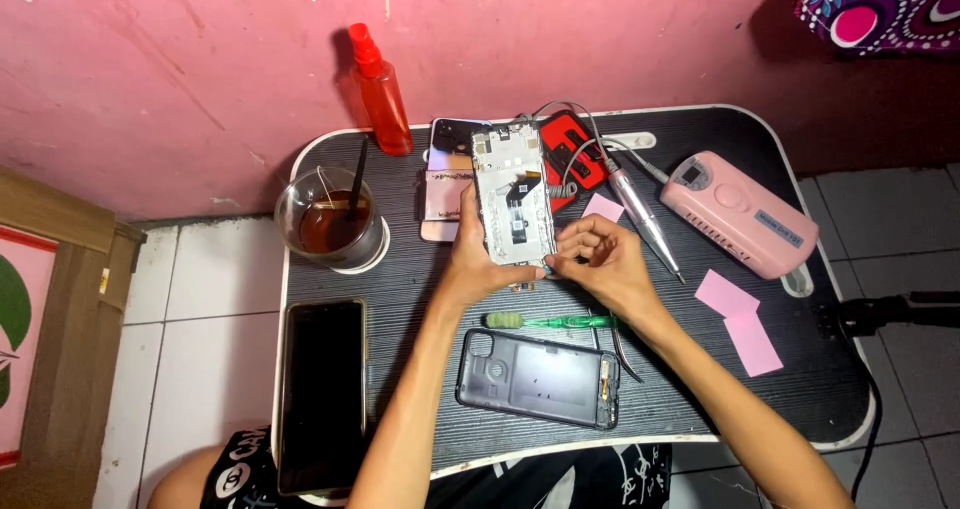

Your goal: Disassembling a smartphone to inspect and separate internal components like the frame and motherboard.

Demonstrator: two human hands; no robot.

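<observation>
Hands meet over the middle of the dark worktop in the head view. The left hand has its fingers wrapped round a stripped phone frame, holding it upright off the surface with the inner side facing up, boards and a flex cable exposed. The right hand has its fingertips pinched together at the frame's lower edge, grasping or pressing some small part there; what exactly cannot be made out.

This looks like the stage of working on the frame's bottom end, seating or freeing a small piece. That calls for a steady left grip and fine fingertip pressure from the right.

Just below the hands lie a green screwdriver and tweezers, then a grey back cover. A dark phone lies at left, a glass of brown liquid and a red spray bottle behind it, a pink device at right.
</observation>
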